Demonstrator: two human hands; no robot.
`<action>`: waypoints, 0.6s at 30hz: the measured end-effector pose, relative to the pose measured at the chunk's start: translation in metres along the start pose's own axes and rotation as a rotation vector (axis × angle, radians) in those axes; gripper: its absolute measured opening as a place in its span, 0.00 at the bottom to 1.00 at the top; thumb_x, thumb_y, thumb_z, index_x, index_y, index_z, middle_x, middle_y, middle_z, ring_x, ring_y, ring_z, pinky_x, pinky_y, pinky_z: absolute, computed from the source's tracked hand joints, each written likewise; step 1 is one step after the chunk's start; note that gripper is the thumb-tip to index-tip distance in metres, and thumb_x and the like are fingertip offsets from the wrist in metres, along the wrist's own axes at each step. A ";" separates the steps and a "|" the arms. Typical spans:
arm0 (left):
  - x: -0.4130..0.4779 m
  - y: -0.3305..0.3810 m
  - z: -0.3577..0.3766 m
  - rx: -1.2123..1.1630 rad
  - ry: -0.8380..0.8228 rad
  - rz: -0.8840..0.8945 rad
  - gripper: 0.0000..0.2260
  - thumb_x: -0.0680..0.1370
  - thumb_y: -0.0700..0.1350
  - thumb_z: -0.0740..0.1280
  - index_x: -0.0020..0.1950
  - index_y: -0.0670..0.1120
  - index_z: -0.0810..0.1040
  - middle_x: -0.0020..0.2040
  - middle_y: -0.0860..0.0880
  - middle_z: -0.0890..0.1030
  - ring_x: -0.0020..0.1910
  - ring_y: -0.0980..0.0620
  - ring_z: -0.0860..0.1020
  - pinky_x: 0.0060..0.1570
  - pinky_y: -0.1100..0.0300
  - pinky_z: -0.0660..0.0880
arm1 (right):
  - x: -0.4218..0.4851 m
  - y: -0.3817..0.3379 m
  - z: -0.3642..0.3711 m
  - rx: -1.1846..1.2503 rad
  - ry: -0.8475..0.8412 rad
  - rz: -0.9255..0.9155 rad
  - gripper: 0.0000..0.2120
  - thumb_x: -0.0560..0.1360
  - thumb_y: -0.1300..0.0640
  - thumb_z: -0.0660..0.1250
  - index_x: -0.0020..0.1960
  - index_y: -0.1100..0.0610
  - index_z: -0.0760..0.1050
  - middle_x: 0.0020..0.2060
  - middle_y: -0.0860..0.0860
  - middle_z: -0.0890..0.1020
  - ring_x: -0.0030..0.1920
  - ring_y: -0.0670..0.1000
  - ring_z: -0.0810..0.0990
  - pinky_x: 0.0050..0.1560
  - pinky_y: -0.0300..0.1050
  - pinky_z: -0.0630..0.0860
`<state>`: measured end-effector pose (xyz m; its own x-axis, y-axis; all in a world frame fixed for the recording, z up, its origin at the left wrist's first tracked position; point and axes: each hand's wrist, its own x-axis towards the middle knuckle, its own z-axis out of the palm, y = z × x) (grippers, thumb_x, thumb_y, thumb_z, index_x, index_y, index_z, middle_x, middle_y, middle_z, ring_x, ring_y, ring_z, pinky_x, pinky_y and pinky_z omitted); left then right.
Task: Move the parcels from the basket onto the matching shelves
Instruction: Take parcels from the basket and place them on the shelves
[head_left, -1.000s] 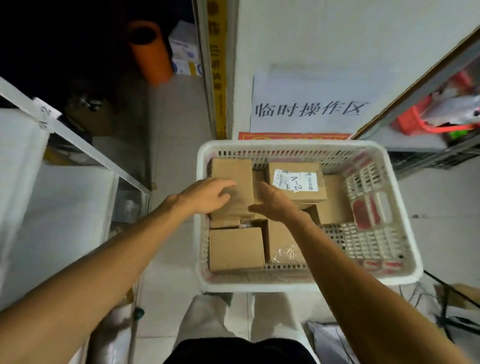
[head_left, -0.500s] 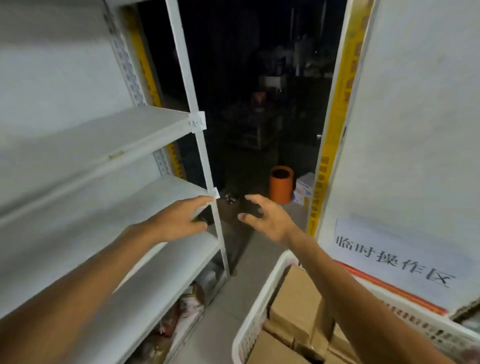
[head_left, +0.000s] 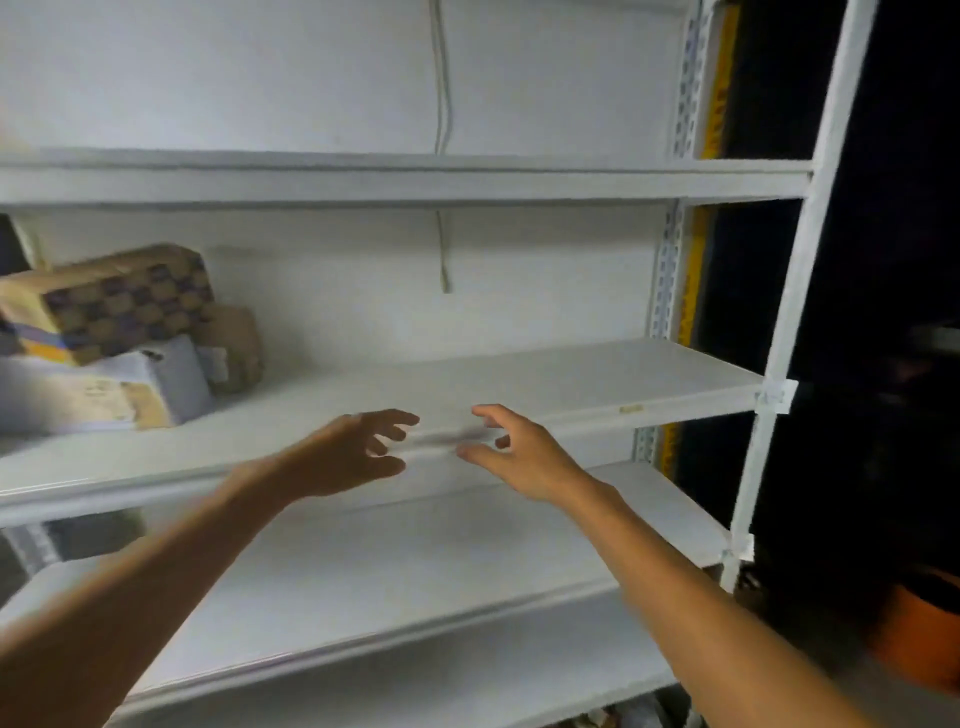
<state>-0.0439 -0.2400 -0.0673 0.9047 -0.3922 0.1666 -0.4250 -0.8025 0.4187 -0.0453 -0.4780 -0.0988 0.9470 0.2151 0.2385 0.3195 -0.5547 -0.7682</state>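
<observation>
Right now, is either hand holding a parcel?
No. The left hand and right hand are both open and empty before the shelf.

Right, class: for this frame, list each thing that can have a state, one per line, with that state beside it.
left hand: open, fingers spread, holding nothing
right hand: open, fingers spread, holding nothing
middle shelf: parcels at its left end, bare to the right
checkered parcel: tilted, resting on top of the grey parcel
grey parcel: lying on the middle shelf
lower shelf: nothing seen on it

Matt white-painted metal shelves (head_left: 571, 379), cardboard parcels (head_left: 104, 301).
</observation>
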 end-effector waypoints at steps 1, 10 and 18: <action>-0.011 -0.015 -0.018 0.017 0.021 -0.025 0.23 0.75 0.44 0.70 0.69 0.53 0.70 0.59 0.52 0.78 0.50 0.55 0.80 0.52 0.64 0.75 | 0.013 -0.017 0.014 0.003 -0.021 -0.025 0.28 0.73 0.43 0.70 0.71 0.46 0.67 0.68 0.48 0.72 0.60 0.47 0.74 0.56 0.39 0.68; -0.104 -0.134 -0.146 0.154 0.243 -0.232 0.21 0.76 0.42 0.69 0.69 0.48 0.71 0.60 0.47 0.79 0.52 0.50 0.80 0.55 0.59 0.74 | 0.094 -0.137 0.132 -0.023 -0.172 -0.193 0.29 0.74 0.41 0.68 0.72 0.46 0.65 0.70 0.50 0.70 0.65 0.51 0.73 0.57 0.41 0.67; -0.149 -0.209 -0.182 0.112 0.311 -0.337 0.22 0.76 0.41 0.69 0.70 0.46 0.70 0.62 0.44 0.78 0.53 0.50 0.80 0.52 0.61 0.76 | 0.152 -0.186 0.201 -0.001 -0.240 -0.259 0.29 0.74 0.42 0.68 0.72 0.47 0.66 0.71 0.51 0.69 0.68 0.52 0.71 0.61 0.45 0.69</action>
<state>-0.0844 0.0681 -0.0169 0.9516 0.0382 0.3049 -0.0915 -0.9120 0.3998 0.0321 -0.1809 -0.0387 0.7998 0.5317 0.2786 0.5482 -0.4580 -0.6998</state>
